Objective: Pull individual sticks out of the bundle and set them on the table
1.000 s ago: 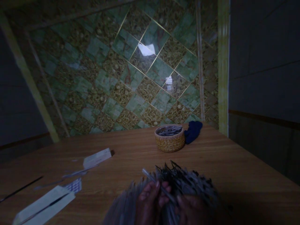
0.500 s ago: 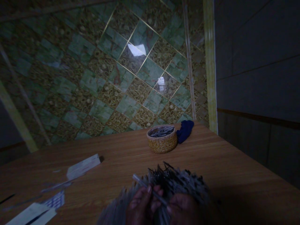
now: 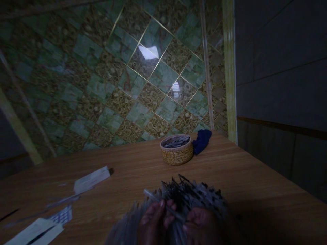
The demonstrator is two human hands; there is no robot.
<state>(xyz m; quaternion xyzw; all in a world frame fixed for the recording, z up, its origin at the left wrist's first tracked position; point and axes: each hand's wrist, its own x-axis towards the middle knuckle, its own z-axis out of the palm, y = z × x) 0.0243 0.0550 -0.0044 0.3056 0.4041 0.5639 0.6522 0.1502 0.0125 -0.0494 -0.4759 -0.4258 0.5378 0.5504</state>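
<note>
A wooden table is stretching across a dim room, with a diamond-tiled wall standing behind it and a dark wall rising at the right. White paper packets and a white box are lying at the left. Farther back, a woven basket is sitting just beside a blue cloth. At the near edge, the left hand is pinching 1 thin stick, its long axis slanting up-left. The right hand is clasping the bundle, whose ends are fanning away toward the basket.
</note>
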